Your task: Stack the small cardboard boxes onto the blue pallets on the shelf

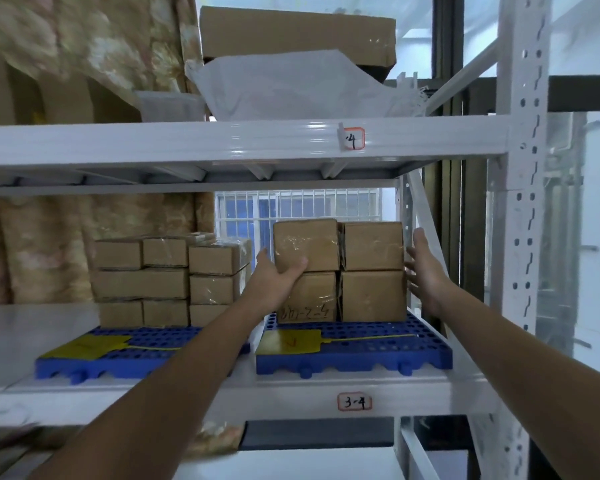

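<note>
Two blue pallets lie on the white shelf. The right pallet carries a two-by-two block of small cardboard boxes. My left hand grips the lower left corner of the top left box, thumb across its front. My right hand stands with straight fingers against the right side of the block, beside the top right box and the lower right box. A handwritten box sits under the gripped one. The left pallet holds a three-layer stack of boxes.
A yellow tag lies on the right pallet, another yellow tag on the left one. The upper shelf beam hangs low above the stacks. A white upright and a slanted brace stand right of the boxes. Curtain fabric hangs behind.
</note>
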